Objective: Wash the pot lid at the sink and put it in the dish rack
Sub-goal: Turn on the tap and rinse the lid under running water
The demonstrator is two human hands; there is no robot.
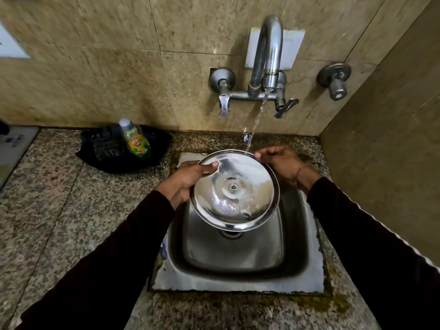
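Speckled granite forms the surface (71,210) around a small steel sink (238,279) set into a corner, with tiled wall at the far side and another wall close on the right. Water runs from the wall tap (266,60) in a thin stream that lands on the far rim of the pot lid (234,190).

Both hands carry the lid over the basin, tilted with its inner side facing up and toward the person, probably so that the water sheets across it and drains off the near, lower edge into the sink. The left hand (188,177) grips the left rim, thumb laid over the inner face and fingers behind. The right hand (279,161) pinches the far right rim just beside the stream.

At the far left a dish-soap bottle (136,139) stands in a black tray (123,148) against the wall, near enough to reach.

Room is tight: the tap handles overhang the far edge, the right wall blocks that side, and the basin is scarcely wider than the lid. Open granite lies to the left and near. No dish rack is in view, so the lid's way out seems to be leftward.
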